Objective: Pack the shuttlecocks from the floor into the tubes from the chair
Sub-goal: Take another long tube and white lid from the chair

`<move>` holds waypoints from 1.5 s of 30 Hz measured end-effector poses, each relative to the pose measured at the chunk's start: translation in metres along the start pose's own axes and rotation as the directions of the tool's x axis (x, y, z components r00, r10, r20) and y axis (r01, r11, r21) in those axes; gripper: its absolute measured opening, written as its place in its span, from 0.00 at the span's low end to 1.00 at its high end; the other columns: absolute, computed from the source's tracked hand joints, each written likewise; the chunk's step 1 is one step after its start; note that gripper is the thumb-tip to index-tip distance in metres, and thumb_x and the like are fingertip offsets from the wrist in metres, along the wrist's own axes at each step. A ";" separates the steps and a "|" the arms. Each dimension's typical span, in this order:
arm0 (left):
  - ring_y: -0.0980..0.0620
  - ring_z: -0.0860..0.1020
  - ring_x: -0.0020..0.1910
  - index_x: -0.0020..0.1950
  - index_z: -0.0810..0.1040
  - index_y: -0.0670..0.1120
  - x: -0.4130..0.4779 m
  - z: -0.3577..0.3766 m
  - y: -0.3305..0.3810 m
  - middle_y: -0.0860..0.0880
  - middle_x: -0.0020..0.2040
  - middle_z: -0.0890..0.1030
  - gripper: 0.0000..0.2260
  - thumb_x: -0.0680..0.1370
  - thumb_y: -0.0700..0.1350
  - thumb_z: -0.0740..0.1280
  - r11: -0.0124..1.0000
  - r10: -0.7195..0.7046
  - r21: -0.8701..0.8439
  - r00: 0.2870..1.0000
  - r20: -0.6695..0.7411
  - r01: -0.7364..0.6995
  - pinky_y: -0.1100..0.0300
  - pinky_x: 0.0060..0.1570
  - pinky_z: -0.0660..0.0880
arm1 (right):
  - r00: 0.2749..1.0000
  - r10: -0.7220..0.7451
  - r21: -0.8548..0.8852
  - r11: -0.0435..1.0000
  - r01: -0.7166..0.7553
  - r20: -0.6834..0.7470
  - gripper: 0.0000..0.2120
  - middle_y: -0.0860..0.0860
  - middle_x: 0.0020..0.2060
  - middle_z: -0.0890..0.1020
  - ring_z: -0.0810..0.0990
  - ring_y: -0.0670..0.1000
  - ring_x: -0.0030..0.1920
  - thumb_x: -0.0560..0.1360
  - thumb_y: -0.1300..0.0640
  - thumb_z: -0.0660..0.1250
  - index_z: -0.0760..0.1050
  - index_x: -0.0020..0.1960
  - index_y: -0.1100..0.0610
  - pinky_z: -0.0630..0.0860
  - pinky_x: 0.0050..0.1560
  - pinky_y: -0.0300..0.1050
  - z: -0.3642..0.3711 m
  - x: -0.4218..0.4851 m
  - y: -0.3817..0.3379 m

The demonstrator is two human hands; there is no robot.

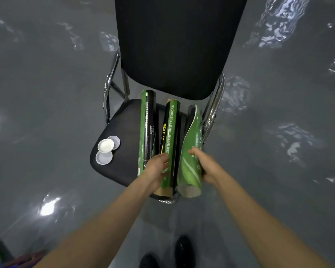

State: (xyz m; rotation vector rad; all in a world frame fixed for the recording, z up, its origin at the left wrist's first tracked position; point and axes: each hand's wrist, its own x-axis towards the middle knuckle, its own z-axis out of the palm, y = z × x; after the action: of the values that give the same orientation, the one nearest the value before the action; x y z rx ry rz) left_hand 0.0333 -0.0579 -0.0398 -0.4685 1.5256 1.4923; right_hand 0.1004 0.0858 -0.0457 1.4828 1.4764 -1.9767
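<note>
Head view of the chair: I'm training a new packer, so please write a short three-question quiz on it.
1. True or false: the right hand grips the rightmost tube.
2. How many round lids lie on the chair seat? A) two B) three C) five
3. Fill in: the left hand grips the ___ of the three tubes.

Key: 1 true; 2 B; 3 the middle tube.
</note>
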 end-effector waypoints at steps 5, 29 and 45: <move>0.47 0.72 0.66 0.67 0.71 0.44 -0.042 0.012 0.038 0.45 0.65 0.74 0.14 0.81 0.40 0.59 0.994 0.112 -0.006 0.992 0.049 -0.112 0.55 0.59 0.70 | 0.989 -0.053 0.102 0.994 0.039 0.137 0.15 0.55 0.34 0.83 0.81 0.53 0.31 0.75 0.47 0.64 0.79 0.47 0.59 0.77 0.35 0.42 -0.010 -0.061 -0.059; 0.50 0.71 0.55 0.67 0.67 0.53 -0.197 -0.249 0.142 0.53 0.54 0.69 0.33 0.64 0.52 0.73 0.404 0.803 0.804 0.591 -0.082 -0.436 0.51 0.58 0.70 | 0.888 0.019 -0.288 0.949 0.129 0.460 0.21 0.59 0.54 0.81 0.80 0.55 0.52 0.79 0.45 0.60 0.76 0.58 0.62 0.78 0.44 0.47 0.221 -0.179 -0.196; 0.48 0.72 0.53 0.68 0.67 0.54 -0.045 -0.341 0.024 0.49 0.54 0.68 0.35 0.63 0.46 0.75 0.738 0.537 0.660 0.714 -0.448 -0.140 0.52 0.53 0.74 | 0.845 -0.364 -0.880 0.117 0.460 0.393 0.31 0.56 0.68 0.67 0.64 0.59 0.68 0.71 0.53 0.72 0.65 0.71 0.54 0.65 0.64 0.49 0.307 0.068 -0.035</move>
State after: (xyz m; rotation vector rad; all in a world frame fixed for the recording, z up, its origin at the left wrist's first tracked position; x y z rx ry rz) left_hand -0.0792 -0.3835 -0.0441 -0.2948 2.6362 1.0609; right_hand -0.1271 -0.1294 -0.0945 0.3684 2.5374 -0.7048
